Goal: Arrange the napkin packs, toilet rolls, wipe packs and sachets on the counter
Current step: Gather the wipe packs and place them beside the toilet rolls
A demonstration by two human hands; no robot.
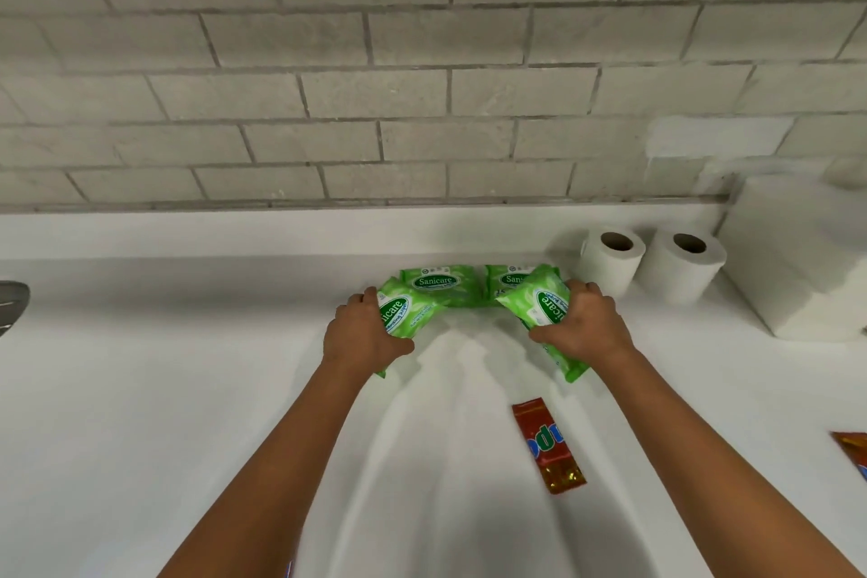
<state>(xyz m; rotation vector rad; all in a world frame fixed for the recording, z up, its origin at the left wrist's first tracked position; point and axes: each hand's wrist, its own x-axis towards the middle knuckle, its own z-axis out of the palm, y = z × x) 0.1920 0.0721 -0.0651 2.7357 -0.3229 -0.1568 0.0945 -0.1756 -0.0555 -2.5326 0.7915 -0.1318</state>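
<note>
Each of my hands closes its grip on a soft, slippery green plastic wipe pack, left hand, right hand, just before the white paper toilet rolls; best held mid-body

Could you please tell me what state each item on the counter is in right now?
Left hand: gripping a wipe pack.
Right hand: gripping another wipe pack.
Back wipe packs: flat, side by side.
Toilet rolls: upright, side by side.
Sachet: flat, untouched.
Napkin pack: by the wall.
</note>
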